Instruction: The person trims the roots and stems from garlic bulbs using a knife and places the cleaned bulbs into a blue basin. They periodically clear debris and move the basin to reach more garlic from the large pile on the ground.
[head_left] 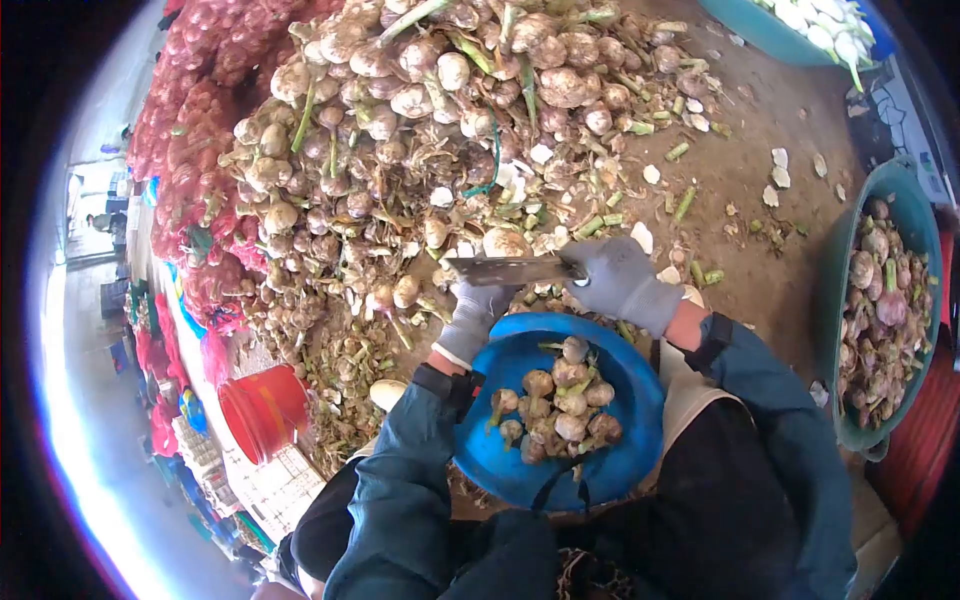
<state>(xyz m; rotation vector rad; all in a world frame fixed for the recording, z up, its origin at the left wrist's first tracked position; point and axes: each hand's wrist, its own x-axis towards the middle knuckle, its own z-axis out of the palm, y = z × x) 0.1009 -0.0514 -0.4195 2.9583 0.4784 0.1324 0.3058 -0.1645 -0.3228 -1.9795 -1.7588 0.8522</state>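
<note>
Hands, two, both in grey gloves. Right hand (pixel 622 282): closed round the handle end of the blade. Left hand (pixel 482 305): just below the far end of the blade, fingers partly hidden by it; whether it grips anything cannot be told.

Blade, one: a flat, dark metal blade (pixel 515 270), lying roughly crosswise at the centre of view, above the far rim of the blue basin.

Containers, four basins, tubs or buckets:
- One round blue plastic basin (pixel 485 437), at five o'clock, close in front of the person. Contents: about a dozen or more trimmed, brownish-white garlic bulbs (pixel 570 403), heaped together, some overlapping.
- One deep teal plastic tub (pixel 829 335), at three o'clock. Contents: many soil-marked garlic bulbs (pixel 890 308), too many to count, one with a purplish skin and green stem.
- One teal basin (pixel 752 32), at two o'clock, cut by the edge of view. Contents: several clean white pieces with green stems (pixel 822 38).
- One red plastic bucket (pixel 243 412), tilted, at eight o'clock; contents not visible.

Sacks: several red mesh sacks (pixel 200 130), filled, stacked at ten o'clock; exact number unclear.

Loose stock: one large garlic heap (pixel 400 130), from ten to twelve o'clock, on the brown floor (pixel 745 255), with cut green stem pieces and white skins scattered beside it. Cord: one green length (pixel 496 165), lying on the heap.
</note>
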